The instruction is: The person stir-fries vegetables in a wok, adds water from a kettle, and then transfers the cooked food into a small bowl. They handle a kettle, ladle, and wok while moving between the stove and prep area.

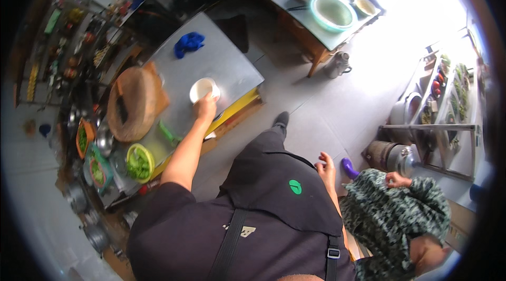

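Note:
My left hand grips the near rim of a white bowl over the metal worktable. I cannot tell whether the bowl rests on the tabletop or is slightly lifted. Beside my dark apron hangs my right hand, empty, its fingers loosely bent and apart. A crumpled blue cloth lies farther back on the worktable. To the left of the bowl stands a thick round wooden chopping block with a dark-bladed cleaver on it. A green-handled tool lies nearer me.
Leafy greens fill a yellow-green basket at the worktable's near end. Across the aisle, a second table bears a large teal-rimmed basin. A metal jug stands on the floor. At right, a person in a camouflage-patterned garment is close beside me, near a vegetable rack.

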`<action>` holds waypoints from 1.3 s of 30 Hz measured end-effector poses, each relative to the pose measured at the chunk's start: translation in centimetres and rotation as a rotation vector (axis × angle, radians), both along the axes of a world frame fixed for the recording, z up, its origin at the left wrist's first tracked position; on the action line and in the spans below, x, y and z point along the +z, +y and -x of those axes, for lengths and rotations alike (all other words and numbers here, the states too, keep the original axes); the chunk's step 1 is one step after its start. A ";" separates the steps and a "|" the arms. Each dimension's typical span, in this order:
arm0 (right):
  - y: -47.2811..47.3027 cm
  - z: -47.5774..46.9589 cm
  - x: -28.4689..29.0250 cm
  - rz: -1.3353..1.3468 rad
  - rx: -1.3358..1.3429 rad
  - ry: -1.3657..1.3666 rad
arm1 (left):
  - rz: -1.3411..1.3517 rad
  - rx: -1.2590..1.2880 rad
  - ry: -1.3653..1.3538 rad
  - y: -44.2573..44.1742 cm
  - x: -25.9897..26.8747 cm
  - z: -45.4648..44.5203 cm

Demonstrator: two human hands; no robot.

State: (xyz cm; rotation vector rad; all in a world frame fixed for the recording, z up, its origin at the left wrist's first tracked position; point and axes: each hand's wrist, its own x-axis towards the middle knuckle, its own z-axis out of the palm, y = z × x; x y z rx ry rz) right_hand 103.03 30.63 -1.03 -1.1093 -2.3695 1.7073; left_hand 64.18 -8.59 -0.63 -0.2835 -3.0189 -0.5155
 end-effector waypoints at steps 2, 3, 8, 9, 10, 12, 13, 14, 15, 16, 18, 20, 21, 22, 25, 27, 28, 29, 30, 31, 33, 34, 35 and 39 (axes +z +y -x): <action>3.0 2.7 -0.7 -0.018 0.078 -0.088 | 0.072 0.020 -0.008 0.6 0.0 0.7; 4.4 4.1 -0.7 0.059 0.040 -0.130 | 0.149 0.041 0.051 1.1 0.4 1.1; 10.0 12.2 1.4 -0.022 0.093 -0.205 | -0.091 0.107 0.398 5.8 4.1 6.8; 11.1 14.0 1.6 -0.010 0.097 -0.203 | -0.132 0.100 0.366 7.5 4.7 8.6; 11.9 15.7 1.5 -0.016 0.123 -0.233 | -0.184 0.072 0.343 9.8 5.1 10.8; 13.4 19.0 0.9 0.018 0.146 -0.216 | -0.314 -0.027 0.316 14.4 5.8 15.1; 14.2 20.6 0.5 0.050 0.151 -0.199 | -0.346 -0.078 0.322 16.7 6.0 17.3; 15.2 22.6 -0.1 0.104 0.135 -0.251 | -0.381 -0.117 0.281 18.9 6.3 19.3; 16.1 24.4 -0.7 0.113 0.151 -0.177 | -0.411 -0.153 0.243 20.8 6.5 20.8; 17.5 26.5 -1.1 0.139 0.150 -0.183 | -0.461 -0.182 0.220 22.6 6.6 22.1; 20.0 30.3 -1.5 0.199 0.051 -0.197 | -0.483 -0.229 0.155 25.2 6.8 23.8; 22.8 34.9 -1.4 0.109 0.083 -0.165 | -0.472 -0.237 0.127 26.6 6.8 24.9; 23.9 37.5 -1.2 0.089 0.099 -0.135 | -0.489 -0.160 -0.024 26.9 6.9 25.5; 24.7 39.9 -0.9 0.114 0.071 -0.126 | -0.544 -0.055 -0.144 26.9 6.9 25.8; 26.3 47.7 -0.2 0.210 0.112 -0.161 | -0.474 0.008 0.082 26.0 7.0 28.4; 26.7 52.3 0.0 0.157 0.284 -0.130 | -0.447 0.124 0.091 24.6 7.0 31.5; 27.0 54.5 0.1 0.152 0.346 -0.124 | -0.434 0.194 0.116 23.9 6.9 33.5; 27.1 56.6 -0.1 0.152 0.380 -0.136 | -0.423 0.257 0.144 23.2 6.8 35.8; 27.3 58.4 -0.2 0.140 0.413 -0.094 | -0.442 0.282 0.161 22.4 6.5 38.5; 27.2 60.4 -0.5 0.123 0.425 -0.064 | -0.412 0.389 0.039 21.5 6.2 41.4; 26.6 63.9 -0.9 0.052 0.414 -0.001 | -0.459 0.373 0.073 20.1 5.1 48.3; 26.0 65.6 -1.0 0.049 0.350 0.023 | -0.489 0.271 0.178 19.7 4.5 52.4; 24.9 67.6 -1.2 0.058 0.271 0.003 | -0.519 0.220 0.227 19.3 4.0 56.6; 19.0 75.1 0.6 0.316 -0.056 0.003 | -0.546 0.137 -0.021 18.0 4.1 72.8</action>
